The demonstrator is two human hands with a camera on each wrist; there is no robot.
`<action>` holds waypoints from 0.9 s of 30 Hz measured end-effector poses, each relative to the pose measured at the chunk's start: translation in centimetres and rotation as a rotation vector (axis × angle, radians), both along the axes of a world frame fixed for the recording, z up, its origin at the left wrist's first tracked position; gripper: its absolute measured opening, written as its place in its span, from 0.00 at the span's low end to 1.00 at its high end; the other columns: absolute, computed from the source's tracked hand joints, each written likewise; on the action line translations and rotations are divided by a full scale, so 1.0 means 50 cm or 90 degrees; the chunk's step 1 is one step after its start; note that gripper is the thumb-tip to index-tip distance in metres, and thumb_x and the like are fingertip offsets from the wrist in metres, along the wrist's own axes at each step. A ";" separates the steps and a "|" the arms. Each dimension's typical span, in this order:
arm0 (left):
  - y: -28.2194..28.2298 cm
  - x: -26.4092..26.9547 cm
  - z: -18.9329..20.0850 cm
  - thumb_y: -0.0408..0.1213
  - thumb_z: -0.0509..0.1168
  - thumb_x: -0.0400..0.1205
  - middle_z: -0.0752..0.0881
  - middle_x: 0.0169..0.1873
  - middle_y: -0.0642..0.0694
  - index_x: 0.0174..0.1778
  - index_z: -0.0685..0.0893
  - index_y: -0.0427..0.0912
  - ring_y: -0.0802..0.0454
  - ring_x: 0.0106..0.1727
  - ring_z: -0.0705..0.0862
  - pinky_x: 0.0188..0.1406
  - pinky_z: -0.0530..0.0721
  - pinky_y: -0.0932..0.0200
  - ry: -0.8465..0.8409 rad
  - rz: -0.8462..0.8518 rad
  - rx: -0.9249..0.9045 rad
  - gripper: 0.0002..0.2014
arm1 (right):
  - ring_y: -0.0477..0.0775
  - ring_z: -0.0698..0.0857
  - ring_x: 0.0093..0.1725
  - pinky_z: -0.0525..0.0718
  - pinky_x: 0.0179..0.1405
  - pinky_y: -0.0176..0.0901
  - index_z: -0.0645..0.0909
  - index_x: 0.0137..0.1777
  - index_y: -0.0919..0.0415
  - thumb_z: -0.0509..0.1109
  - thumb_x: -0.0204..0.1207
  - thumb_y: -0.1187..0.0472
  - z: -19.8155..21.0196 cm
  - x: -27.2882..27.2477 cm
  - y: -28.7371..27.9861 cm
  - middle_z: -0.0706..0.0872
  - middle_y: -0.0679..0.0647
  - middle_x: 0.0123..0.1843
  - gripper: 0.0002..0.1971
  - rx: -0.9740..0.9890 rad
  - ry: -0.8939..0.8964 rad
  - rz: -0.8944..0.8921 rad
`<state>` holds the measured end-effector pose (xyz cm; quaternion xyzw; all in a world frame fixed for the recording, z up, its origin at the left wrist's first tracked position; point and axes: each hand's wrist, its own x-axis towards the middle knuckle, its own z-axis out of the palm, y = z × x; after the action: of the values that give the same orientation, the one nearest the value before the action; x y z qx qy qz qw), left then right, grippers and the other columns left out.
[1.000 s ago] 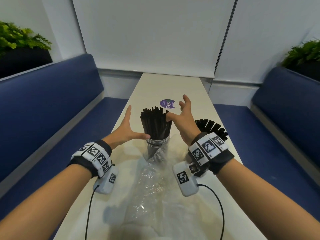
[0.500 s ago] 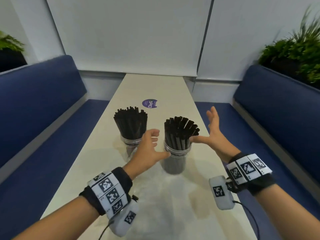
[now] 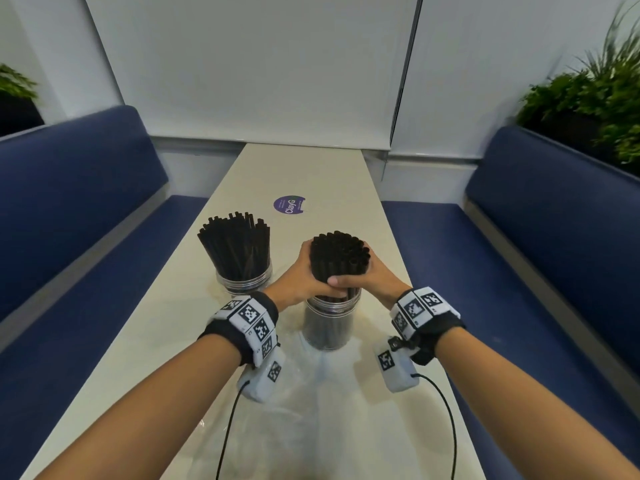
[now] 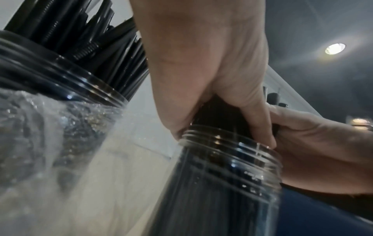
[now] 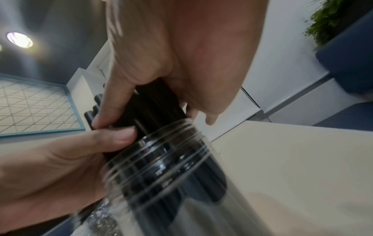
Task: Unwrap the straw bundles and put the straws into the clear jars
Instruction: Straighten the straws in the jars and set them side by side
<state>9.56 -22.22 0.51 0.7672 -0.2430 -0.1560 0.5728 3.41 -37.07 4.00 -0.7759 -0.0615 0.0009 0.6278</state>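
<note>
Two clear jars stand on the cream table, each filled with black straws. The near jar [image 3: 330,325] holds a bundle of straws [image 3: 339,258] standing upright, squeezed tight. My left hand [image 3: 298,276] wraps it from the left and my right hand [image 3: 376,277] from the right, thumbs meeting in front just above the rim. In the left wrist view my left hand [image 4: 203,67] curls round the straws above the jar's threaded neck [image 4: 228,153]. The right wrist view has my right hand [image 5: 177,52] round the same straws [image 5: 153,103]. The far-left jar [image 3: 244,279] stands untouched.
Crumpled clear plastic wrap [image 3: 304,403] lies on the table between my forearms, up to the near jar's foot. A purple round sticker [image 3: 289,204] sits further back. Blue benches [image 3: 76,216] line both long edges of the table, with plants behind them.
Half a second ago both hands were open on either side of the near jar's fanned straws. Now they have closed round them and pressed them into a tight bundle.
</note>
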 end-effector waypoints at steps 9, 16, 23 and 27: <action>-0.007 0.004 0.037 0.29 0.80 0.64 0.76 0.60 0.50 0.71 0.61 0.43 0.47 0.70 0.75 0.63 0.77 0.59 -0.026 0.071 -0.090 0.44 | 0.42 0.86 0.55 0.85 0.51 0.34 0.76 0.59 0.56 0.77 0.62 0.72 0.018 0.026 -0.014 0.84 0.51 0.55 0.26 0.114 -0.035 -0.023; 0.041 -0.039 0.039 0.38 0.81 0.64 0.54 0.82 0.47 0.80 0.44 0.59 0.52 0.82 0.54 0.79 0.54 0.55 -0.018 0.073 -0.095 0.59 | 0.52 0.61 0.79 0.65 0.74 0.50 0.50 0.80 0.49 0.84 0.48 0.50 -0.004 0.002 -0.072 0.62 0.51 0.80 0.62 0.143 0.009 -0.079; 0.039 -0.068 -0.012 0.34 0.81 0.63 0.49 0.83 0.51 0.79 0.31 0.54 0.56 0.79 0.56 0.71 0.61 0.63 0.043 0.028 -0.020 0.67 | 0.51 0.61 0.79 0.63 0.71 0.35 0.42 0.80 0.50 0.82 0.54 0.61 -0.060 -0.014 -0.048 0.58 0.53 0.81 0.61 0.024 0.081 -0.021; -0.004 -0.036 -0.014 0.25 0.80 0.62 0.69 0.68 0.48 0.78 0.44 0.46 0.50 0.72 0.71 0.61 0.79 0.65 0.023 0.011 -0.037 0.59 | 0.44 0.73 0.66 0.80 0.52 0.27 0.55 0.76 0.58 0.80 0.54 0.68 -0.054 0.016 -0.007 0.70 0.53 0.70 0.51 0.054 0.028 -0.040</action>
<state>7.77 -22.42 -0.19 0.7492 -0.2301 -0.1579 0.6006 4.23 -37.42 1.33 -0.7501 -0.0232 -0.0043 0.6609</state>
